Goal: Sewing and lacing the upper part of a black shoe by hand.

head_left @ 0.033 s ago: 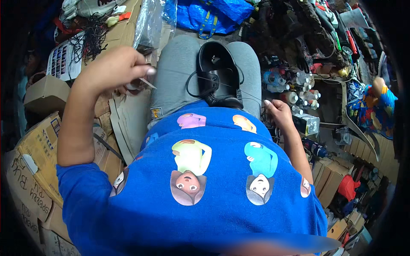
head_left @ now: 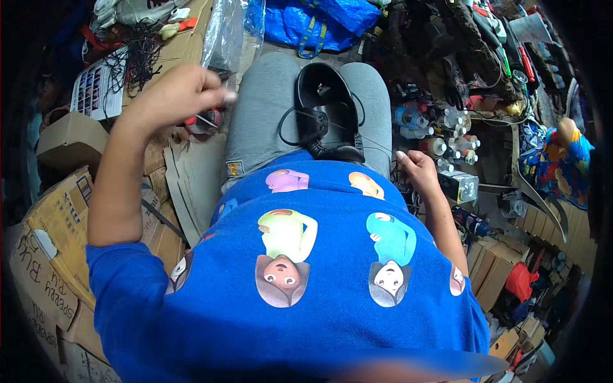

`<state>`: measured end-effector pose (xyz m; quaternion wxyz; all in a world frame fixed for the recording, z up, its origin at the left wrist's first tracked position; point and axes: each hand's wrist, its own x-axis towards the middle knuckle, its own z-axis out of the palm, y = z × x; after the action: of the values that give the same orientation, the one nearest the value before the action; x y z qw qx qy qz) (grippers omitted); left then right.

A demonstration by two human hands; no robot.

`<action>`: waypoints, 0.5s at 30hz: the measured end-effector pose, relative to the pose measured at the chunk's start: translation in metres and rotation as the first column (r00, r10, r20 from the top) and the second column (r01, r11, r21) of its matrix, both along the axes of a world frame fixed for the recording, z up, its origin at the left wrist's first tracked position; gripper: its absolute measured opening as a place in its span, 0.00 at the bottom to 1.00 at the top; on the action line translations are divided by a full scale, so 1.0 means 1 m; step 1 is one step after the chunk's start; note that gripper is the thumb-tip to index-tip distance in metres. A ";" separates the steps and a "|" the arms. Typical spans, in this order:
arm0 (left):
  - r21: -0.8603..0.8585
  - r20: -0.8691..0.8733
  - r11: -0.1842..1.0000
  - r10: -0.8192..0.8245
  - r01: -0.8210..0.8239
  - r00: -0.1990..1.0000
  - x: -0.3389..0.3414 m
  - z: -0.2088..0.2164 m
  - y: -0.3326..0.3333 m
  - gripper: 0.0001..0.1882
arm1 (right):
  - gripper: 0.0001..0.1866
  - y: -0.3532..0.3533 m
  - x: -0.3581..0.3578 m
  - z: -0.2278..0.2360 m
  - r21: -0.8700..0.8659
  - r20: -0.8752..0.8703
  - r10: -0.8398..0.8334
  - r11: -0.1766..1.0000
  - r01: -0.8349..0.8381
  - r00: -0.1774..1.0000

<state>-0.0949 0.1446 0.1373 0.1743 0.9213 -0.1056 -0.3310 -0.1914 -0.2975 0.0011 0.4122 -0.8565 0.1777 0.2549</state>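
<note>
A black lace-up shoe point(head_left: 329, 105) rests on my lap between my thighs, its opening away from me and its toe toward my belly. A loose dark lace point(head_left: 283, 131) loops out at its left side. Thin dark thread point(head_left: 271, 104) runs from the shoe toward my left hand point(head_left: 185, 92), raised beyond my left thigh with fingers pinched and slightly blurred. More thread point(head_left: 375, 145) stretches from the shoe's right side to my right hand point(head_left: 418, 169), closed beside my right thigh with thumb against the fingers. Whether my left hand holds anything besides thread is hidden.
Several small bottles point(head_left: 447, 137) crowd the floor at my right, next to a small box point(head_left: 461, 185). Cardboard boxes point(head_left: 70, 143) and flat cardboard sheets stand at my left. Tangled black cords point(head_left: 137, 60) lie far left; a blue bag point(head_left: 313, 25) lies ahead.
My left hand has shifted slightly up and turned. A slim pale piece showing below its fingers is no longer visible. My right hand and the shoe have hardly moved.
</note>
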 end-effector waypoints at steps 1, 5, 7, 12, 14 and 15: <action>0.002 0.000 1.000 -0.001 0.001 1.000 0.004 -0.014 0.006 0.16 | 0.22 -0.006 -0.003 -0.009 0.049 0.061 0.017 0.999 -0.020 0.998; -0.188 0.492 0.981 0.049 0.051 0.869 0.010 -0.066 0.025 0.20 | 0.24 -0.028 -0.004 -0.024 0.029 0.185 0.015 0.999 -0.020 0.983; -0.141 0.621 0.988 0.034 0.069 0.783 0.009 -0.081 0.029 0.20 | 0.23 -0.029 -0.006 -0.016 -0.025 0.275 0.103 0.995 -0.100 0.956; -0.693 0.252 0.718 0.327 -0.066 0.911 0.008 -0.080 0.028 0.14 | 0.14 -0.033 0.006 0.060 0.383 -0.235 0.218 0.917 -0.116 0.947; -0.736 -0.328 0.548 0.226 -0.398 0.917 0.007 -0.035 -0.021 0.22 | 0.15 -0.025 0.011 0.106 0.470 -0.164 0.328 0.855 -0.219 0.930; -0.755 -0.266 0.582 0.149 -0.302 0.952 0.001 -0.031 -0.046 0.24 | 0.19 -0.021 0.020 0.126 0.516 -0.095 0.423 0.795 -0.319 0.901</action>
<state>-0.0941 0.0985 0.1067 0.6102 0.7235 -0.1062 -0.3049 -0.1718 -0.3186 0.1267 0.5356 -0.7113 -0.0231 0.4546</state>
